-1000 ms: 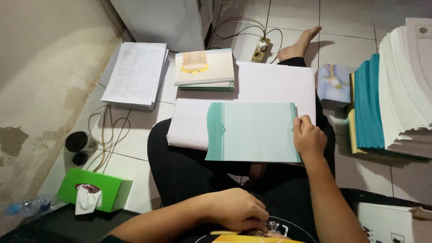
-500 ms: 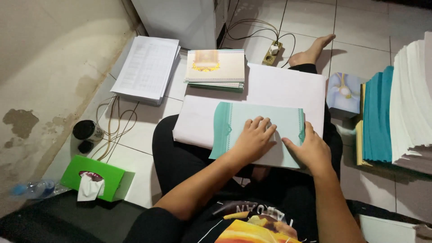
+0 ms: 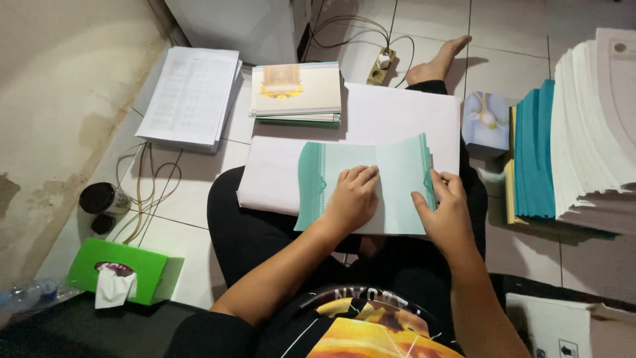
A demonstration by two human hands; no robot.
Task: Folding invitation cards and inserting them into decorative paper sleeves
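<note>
I see the left hand (image 3: 352, 197) lying flat, fingers spread, on the pale teal folded paper card (image 3: 384, 174), which rests on white sheets (image 3: 397, 116) across the lap. The right hand (image 3: 445, 211) pinches the card's darker right flap between thumb and fingers.

The person wears a black short-sleeved shirt (image 3: 371, 325) with a yellow-and-orange print and pale lettering on the chest, and black trousers (image 3: 265, 232). Both forearms are bare, as are the left hand (image 3: 351, 199) and right hand (image 3: 445, 212). One foot (image 3: 437, 63), at twelve o'clock, is bare too.
</note>
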